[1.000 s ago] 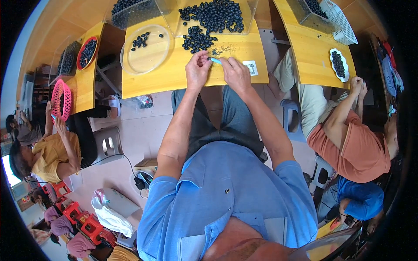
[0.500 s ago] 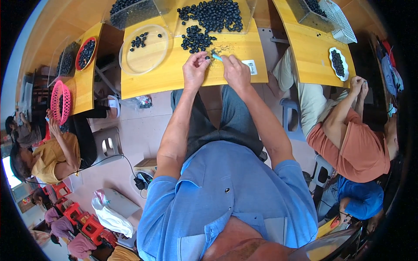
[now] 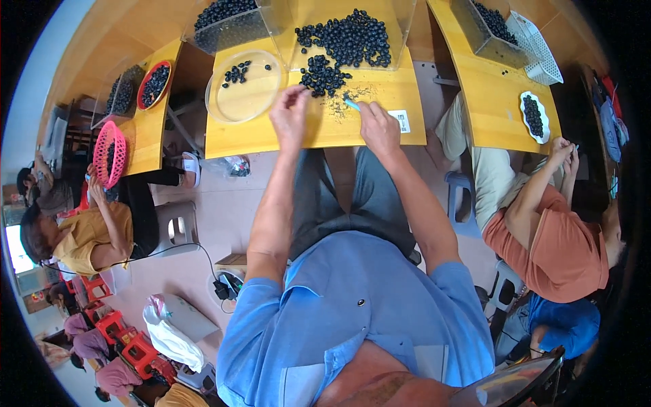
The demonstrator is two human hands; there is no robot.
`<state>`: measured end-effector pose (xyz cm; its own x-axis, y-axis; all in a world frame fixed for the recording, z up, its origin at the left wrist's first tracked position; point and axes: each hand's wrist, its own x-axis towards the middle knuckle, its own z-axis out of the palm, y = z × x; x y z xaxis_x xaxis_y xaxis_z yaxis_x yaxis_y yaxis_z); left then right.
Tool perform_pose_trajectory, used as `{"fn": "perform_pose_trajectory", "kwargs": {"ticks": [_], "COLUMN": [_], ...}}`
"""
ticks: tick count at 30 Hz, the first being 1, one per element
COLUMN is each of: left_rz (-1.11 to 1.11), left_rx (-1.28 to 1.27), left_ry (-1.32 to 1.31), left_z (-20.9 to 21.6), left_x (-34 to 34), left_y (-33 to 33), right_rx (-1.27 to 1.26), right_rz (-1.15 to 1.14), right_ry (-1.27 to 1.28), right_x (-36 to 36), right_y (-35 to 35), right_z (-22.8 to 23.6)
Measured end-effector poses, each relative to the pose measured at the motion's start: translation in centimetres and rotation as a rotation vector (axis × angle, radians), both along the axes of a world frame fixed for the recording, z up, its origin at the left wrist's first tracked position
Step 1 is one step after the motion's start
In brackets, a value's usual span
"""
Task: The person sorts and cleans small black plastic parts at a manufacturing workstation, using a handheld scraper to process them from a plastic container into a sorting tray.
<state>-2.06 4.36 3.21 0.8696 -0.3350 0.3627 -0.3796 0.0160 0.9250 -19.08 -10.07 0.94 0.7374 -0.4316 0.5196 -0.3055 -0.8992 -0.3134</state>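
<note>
My right hand (image 3: 380,127) is closed around a slim light-blue tool (image 3: 351,103), its tip pointing left over dark crumbs on the yellow table (image 3: 271,139). My left hand (image 3: 289,119) hovers by the right rim of a round clear tray (image 3: 211,102), its fingers bent together; whatever they hold is hidden. In that tray lie several small dark, blueberry-like balls (image 3: 236,72). A loose pile of the same balls (image 3: 323,76) sits beyond my hands, in front of a clear box (image 3: 407,41) lying open toward me with many more balls (image 3: 352,37) spilling inside.
A white printed card (image 3: 400,121) lies right of my right hand. Another clear bin (image 3: 234,34) of balls stands at the far left. Co-workers sit at side tables, with a pink basket (image 3: 110,152) and red bowl (image 3: 154,85) left, and a white dish (image 3: 536,117) right.
My left hand has moved away from the tool toward the clear tray, taking the dark ball out of sight. My right hand keeps its grip on the tool. The view has shifted slightly.
</note>
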Motion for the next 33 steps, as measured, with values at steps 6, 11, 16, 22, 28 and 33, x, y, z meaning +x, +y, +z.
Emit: {"fn": "perform_pose_trajectory", "kwargs": {"ticks": [6,11,16,22,28,33], "left_rz": [0.259,-0.064,0.004,0.021,-0.031,-0.176], "left_rx": [0.281,0.469,0.656,0.652,0.508,0.195], "left_ry": [-0.665,-0.462,-0.386,-0.354,-0.144,0.156], "left_z": [4.6,0.8,-1.8,-1.9,-1.7,-2.4], "left_x": [5.8,3.7,1.5,1.2,-0.3,-2.5], "left_y": [2.0,0.6,-0.8,-1.6,-1.8,-2.6], "right_rx": [0.004,0.012,0.012,-0.005,0.0,0.004], "right_rz": [0.001,0.013,-0.001,-0.011,-0.012,-0.01], "right_ry": [-0.01,-0.031,-0.012,-0.04,-0.046,-0.036], "right_x": [0.1,0.2,0.3,0.1,0.0,0.1], "right_y": [-0.1,0.0,0.0,0.0,0.0,0.0], "right_z": [0.1,0.0,-0.1,-0.2,-0.3,-0.2]}}
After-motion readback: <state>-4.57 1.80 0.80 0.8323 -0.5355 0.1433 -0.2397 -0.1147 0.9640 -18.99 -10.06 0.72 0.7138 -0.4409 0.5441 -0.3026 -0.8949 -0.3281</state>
